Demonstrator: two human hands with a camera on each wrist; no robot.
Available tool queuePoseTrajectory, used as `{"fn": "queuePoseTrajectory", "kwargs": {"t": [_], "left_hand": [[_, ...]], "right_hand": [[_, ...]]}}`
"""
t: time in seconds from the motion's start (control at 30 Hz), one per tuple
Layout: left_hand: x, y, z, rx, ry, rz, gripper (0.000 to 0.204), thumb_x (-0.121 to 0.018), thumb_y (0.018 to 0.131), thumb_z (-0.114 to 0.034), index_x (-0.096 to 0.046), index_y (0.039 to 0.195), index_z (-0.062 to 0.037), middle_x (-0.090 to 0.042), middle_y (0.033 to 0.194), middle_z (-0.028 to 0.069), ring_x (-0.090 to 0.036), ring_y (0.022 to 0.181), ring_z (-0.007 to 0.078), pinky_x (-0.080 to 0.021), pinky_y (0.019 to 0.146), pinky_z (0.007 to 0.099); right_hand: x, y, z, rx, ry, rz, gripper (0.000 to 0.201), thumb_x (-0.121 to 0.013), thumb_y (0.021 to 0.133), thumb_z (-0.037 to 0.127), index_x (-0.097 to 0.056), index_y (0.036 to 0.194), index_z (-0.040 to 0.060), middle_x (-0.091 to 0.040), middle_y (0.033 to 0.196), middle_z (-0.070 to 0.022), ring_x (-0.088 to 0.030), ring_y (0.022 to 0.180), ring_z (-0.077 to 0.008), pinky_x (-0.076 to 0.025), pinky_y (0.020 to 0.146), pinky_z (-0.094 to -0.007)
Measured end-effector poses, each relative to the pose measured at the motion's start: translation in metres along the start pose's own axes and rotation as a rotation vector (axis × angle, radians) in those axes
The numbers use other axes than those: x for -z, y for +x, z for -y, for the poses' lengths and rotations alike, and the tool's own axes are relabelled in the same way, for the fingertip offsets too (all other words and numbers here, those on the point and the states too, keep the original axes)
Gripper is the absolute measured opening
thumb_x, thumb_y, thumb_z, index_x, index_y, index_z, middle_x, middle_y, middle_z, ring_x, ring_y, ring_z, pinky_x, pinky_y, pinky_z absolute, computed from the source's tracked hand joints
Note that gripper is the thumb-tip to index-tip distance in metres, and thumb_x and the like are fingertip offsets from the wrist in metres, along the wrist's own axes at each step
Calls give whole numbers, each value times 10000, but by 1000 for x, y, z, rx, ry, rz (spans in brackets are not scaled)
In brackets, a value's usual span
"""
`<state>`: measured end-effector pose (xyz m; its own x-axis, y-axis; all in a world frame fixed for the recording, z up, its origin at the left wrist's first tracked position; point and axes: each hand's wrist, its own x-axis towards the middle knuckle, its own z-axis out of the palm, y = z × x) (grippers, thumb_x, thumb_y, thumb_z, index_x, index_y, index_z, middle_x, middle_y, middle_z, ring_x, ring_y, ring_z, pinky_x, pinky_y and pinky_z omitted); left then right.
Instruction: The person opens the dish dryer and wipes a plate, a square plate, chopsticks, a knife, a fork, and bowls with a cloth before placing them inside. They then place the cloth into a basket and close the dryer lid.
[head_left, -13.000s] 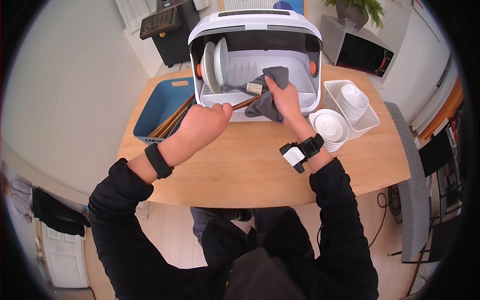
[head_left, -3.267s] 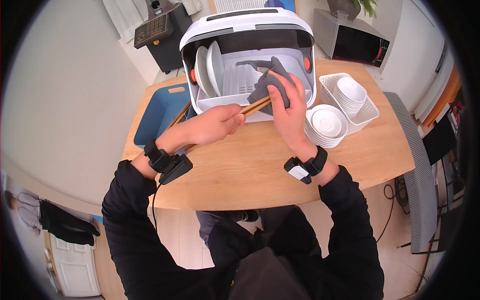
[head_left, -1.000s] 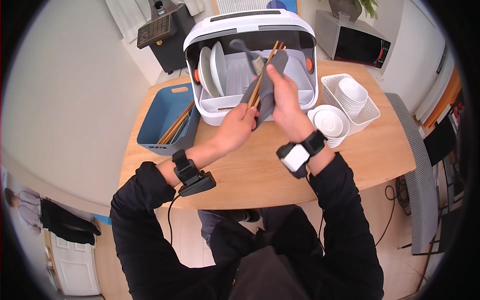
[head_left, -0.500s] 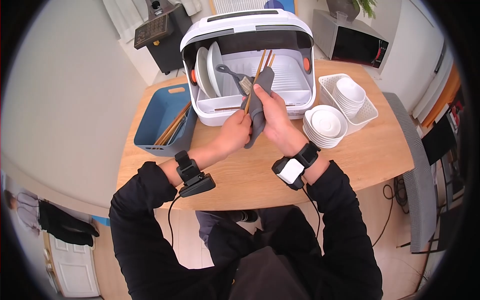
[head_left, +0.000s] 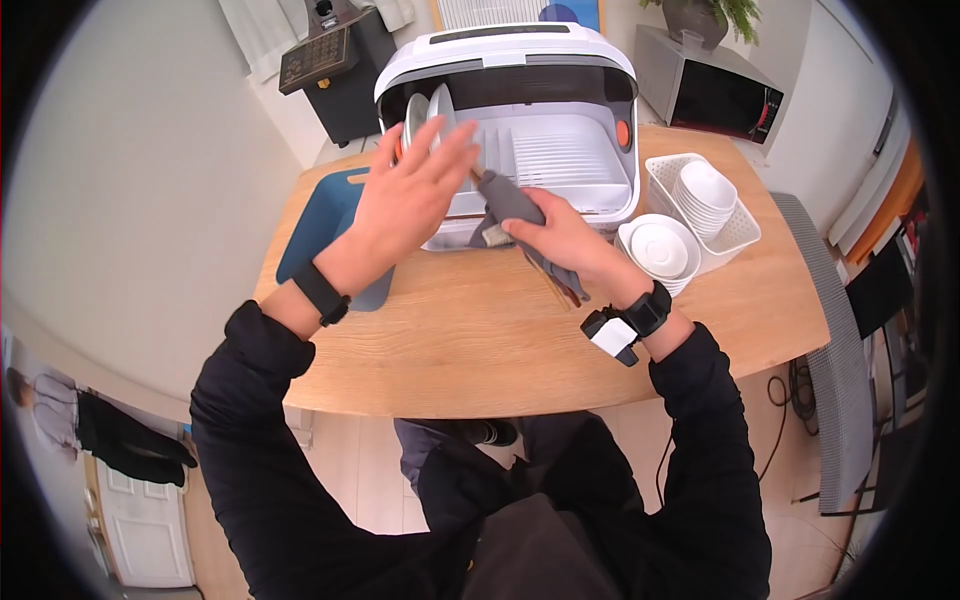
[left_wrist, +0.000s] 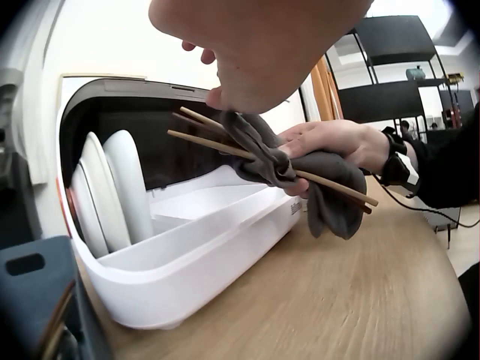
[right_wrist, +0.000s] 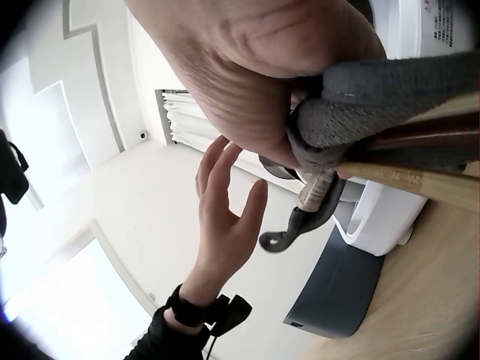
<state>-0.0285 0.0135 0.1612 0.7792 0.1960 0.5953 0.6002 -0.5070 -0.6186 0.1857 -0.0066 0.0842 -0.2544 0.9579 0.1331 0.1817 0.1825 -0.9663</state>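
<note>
My right hand (head_left: 568,242) grips a grey cloth (head_left: 510,200) wrapped round several wooden chopsticks (left_wrist: 341,189). Chopstick ends stick out of the cloth on both sides, pointing up-left and down-right in the head view. A looped tail of the cloth with a pale label (right_wrist: 315,191) hangs down in the right wrist view. My left hand (head_left: 408,200), fingers spread and blurred, hovers to the left of the bundle and holds nothing. Behind both hands stands a white dish cabinet (head_left: 600,205) with its front raised; white plates (left_wrist: 127,187) stand upright at its left side.
A blue basket (head_left: 318,225) sits left of the cabinet, partly behind the left hand; stick-like things (left_wrist: 56,322) lie in it. At the right are a white basket (head_left: 735,240) of stacked bowls and a stack of white dishes (head_left: 660,250). A microwave (head_left: 715,95) stands behind.
The left hand has let go of the chopsticks and cloth, opened, and moved up and left. The right hand has turned the bundle, which now slants toward the lower right.
</note>
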Motion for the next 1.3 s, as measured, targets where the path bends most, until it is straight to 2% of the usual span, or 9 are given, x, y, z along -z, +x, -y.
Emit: {"fn": "queuePoseTrajectory", "kwargs": {"t": [0.03,0.23,0.33,0.43,0.63,0.77,1.0,1.23,1.3], "left_hand": [[-4,0,1,-78,-19,13,255,-613,800,-76,-609,1048,-130,-592,1153,9,-549,1091,193,-307,1041,530],[-15,-15,8,133,-545,691,70,-589,860,-119,-591,902,-63,-642,829,115,-620,853,329,-479,775,453],[-14,-26,5,116,-613,486,121,-567,901,-146,-561,916,-26,-604,734,179,-588,739,406,-468,656,453],[-7,-31,3,201,-664,557,141,-542,933,-157,-544,931,-16,-615,790,173,-585,774,397,-460,671,460],[-10,-69,13,303,-735,641,184,-505,975,-197,-539,954,-17,-603,869,188,-576,820,391,-455,685,454],[-14,-85,16,448,-841,603,254,-475,997,-239,-488,885,-12,-580,804,210,-557,782,397,-430,672,474],[-11,-65,-1,575,-1039,611,272,-445,1018,-258,-473,905,-12,-541,731,192,-533,702,354,-423,649,430],[-10,-62,-8,535,-1063,805,272,-417,1033,-276,-491,952,-27,-510,691,155,-503,655,274,-427,644,388],[-10,-66,-15,571,-1194,843,275,-406,1037,-284,-502,962,-38,-491,706,99,-479,675,215,-424,649,356]], "right_hand": [[-6,3,-4,289,-319,-107,429,-630,892,182,-504,1256,-5,-646,1047,-164,-653,855,-222,-501,763,-351],[-4,-14,22,382,-922,-72,478,-645,846,137,-494,1299,128,-621,1166,-110,-619,993,-328,-502,816,-405],[0,-18,33,432,-987,-64,473,-650,837,126,-500,1286,136,-625,1154,-105,-623,984,-325,-501,820,-402],[6,-19,35,478,-999,-67,462,-654,834,124,-510,1273,136,-623,1157,-106,-621,980,-328,-501,816,-403],[44,-27,23,365,-782,25,475,-656,858,199,-517,1299,91,-615,1183,-130,-610,1062,-286,-484,894,-387],[58,-30,26,289,-284,-361,476,-620,933,304,-512,1281,-2,-629,1131,-106,-612,1022,-202,-490,857,-315],[47,-19,18,-44,843,-203,434,-479,1003,387,-517,1260,39,-654,1098,-111,-667,928,-240,-537,840,-366],[40,-5,15,251,795,-484,439,-497,1001,357,-498,1320,56,-555,1279,-93,-548,1151,-191,-462,954,-324],[33,-7,16,446,309,-545,419,-568,970,321,-515,1298,67,-585,1208,-69,-550,1116,-168,-443,948,-301]]}}
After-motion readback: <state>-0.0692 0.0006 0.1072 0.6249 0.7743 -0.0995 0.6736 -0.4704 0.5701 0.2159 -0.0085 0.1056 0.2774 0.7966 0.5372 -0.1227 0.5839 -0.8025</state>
